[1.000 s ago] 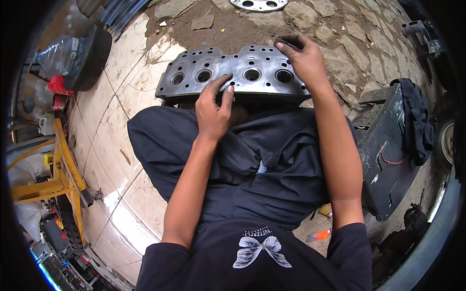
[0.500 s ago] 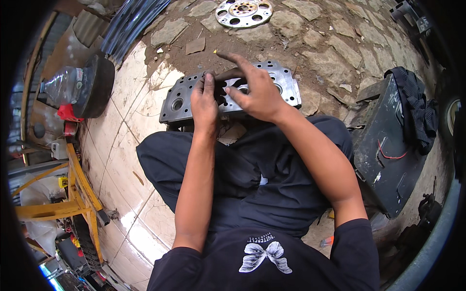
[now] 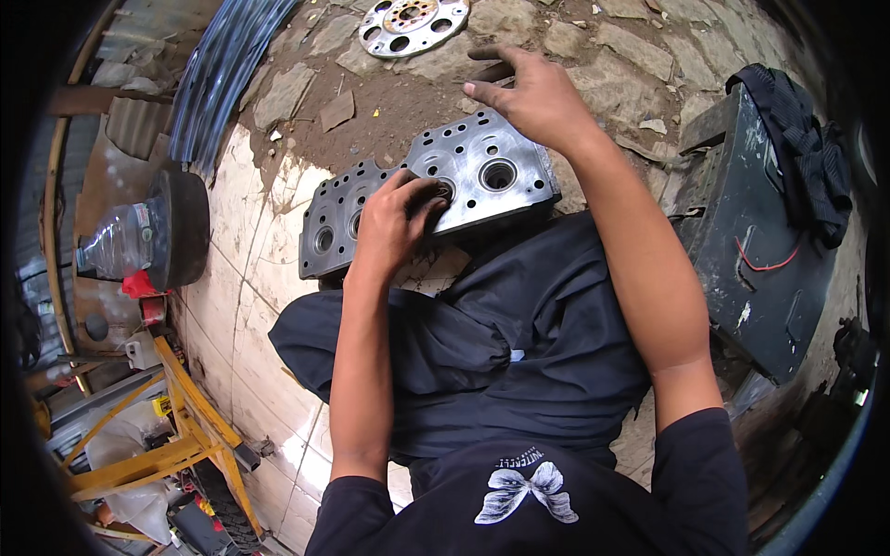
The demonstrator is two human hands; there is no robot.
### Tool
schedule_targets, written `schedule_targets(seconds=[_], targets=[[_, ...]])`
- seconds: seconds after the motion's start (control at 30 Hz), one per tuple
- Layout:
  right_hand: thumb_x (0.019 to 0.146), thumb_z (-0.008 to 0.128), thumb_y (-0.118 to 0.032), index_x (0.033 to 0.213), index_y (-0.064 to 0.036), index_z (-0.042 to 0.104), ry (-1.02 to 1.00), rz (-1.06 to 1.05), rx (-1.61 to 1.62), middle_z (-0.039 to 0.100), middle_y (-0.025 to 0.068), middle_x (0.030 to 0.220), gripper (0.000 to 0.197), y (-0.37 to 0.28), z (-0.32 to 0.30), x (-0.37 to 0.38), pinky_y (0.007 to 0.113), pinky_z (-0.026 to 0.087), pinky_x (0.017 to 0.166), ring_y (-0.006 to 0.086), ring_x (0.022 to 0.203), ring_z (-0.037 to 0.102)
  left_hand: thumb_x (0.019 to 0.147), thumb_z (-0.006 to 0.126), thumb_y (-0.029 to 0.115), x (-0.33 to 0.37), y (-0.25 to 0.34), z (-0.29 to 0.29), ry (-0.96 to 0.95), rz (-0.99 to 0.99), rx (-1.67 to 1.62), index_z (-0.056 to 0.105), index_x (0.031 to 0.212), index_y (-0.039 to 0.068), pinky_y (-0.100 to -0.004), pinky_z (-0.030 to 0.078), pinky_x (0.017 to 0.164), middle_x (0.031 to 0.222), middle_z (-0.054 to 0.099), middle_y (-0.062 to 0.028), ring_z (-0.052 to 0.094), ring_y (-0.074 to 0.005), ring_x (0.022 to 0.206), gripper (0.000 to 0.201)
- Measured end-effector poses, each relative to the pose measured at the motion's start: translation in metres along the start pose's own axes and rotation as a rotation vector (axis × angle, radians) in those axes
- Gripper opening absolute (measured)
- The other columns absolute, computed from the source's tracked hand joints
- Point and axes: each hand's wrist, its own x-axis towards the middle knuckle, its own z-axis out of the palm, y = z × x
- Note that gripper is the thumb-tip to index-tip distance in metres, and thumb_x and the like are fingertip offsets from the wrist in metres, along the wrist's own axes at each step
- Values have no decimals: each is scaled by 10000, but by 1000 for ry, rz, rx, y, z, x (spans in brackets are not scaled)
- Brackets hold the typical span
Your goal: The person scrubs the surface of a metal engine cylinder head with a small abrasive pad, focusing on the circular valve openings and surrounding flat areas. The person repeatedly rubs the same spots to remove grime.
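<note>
A grey metal cylinder head [image 3: 468, 157] lies before my folded legs, its flat face up, with round bores and many small holes. My left hand [image 3: 394, 221] rests over its middle, the fingers curled down at one bore; whatever they may pinch is hidden by the hand. Beyond the head's far right part, my right hand [image 3: 538, 97] is raised with its fingers stretched and apart. Nothing shows in it. Dark grime covers the fingers of both hands.
A round plate with holes [image 3: 413, 23] lies on the stony ground ahead. To the right stands a dark metal box [image 3: 751, 232] with a cloth [image 3: 802, 148] over it. On the left are a yellow frame [image 3: 199, 417], a plastic bottle [image 3: 120, 241] and corrugated sheets [image 3: 227, 79].
My hands have parted. The right one moved up and away to the right; the left stayed low on the cylinder head, its fingers curling down at a bore. The view has shifted slightly.
</note>
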Motion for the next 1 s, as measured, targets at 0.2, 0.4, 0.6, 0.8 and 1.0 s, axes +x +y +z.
schedule_targets(seconds=[0.2, 0.4, 0.6, 0.8, 1.0], targets=[[928, 801, -327, 1301, -72, 754, -58, -26, -20, 808, 176, 1134, 454, 1, 8, 3, 427, 570, 1022, 341, 1112, 759, 909, 811, 129, 8, -16, -9, -81, 142, -26, 804, 1142, 28, -420, 567, 877, 1056, 751, -133, 725, -353, 944, 254], [935, 786, -315, 1302, -47, 743, 32, -110, -41, 805, 183, 1140, 456, -2, 13, 6, 439, 574, 1016, 355, 1106, 759, 900, 816, 105, 12, -28, -12, -159, 112, -164, 810, 1140, 26, -388, 580, 882, 1083, 767, -119, 738, -323, 968, 252], [966, 785, -304, 1356, -82, 713, -79, -50, -198, 784, 203, 1205, 455, 8, 27, 6, 442, 587, 988, 374, 1123, 760, 875, 833, 68, 19, -32, -16, -211, 183, -149, 809, 1136, 23, -387, 587, 893, 1082, 757, -135, 751, -315, 995, 266], [965, 774, -260, 1334, -26, 707, -67, -50, -128, 787, 227, 1152, 442, 2, 47, 3, 465, 581, 980, 394, 1093, 758, 852, 846, 73, 33, -35, 2, -116, 307, -202, 803, 1092, 33, -426, 578, 818, 1002, 739, -125, 700, -322, 936, 247], [983, 760, -267, 1359, -57, 708, -25, 70, -128, 811, 182, 1126, 434, 28, 63, 14, 435, 597, 944, 331, 1042, 789, 864, 829, 99, 26, -42, -14, -244, 259, -257, 790, 1087, 17, -457, 545, 851, 975, 703, -121, 656, -338, 944, 240]])
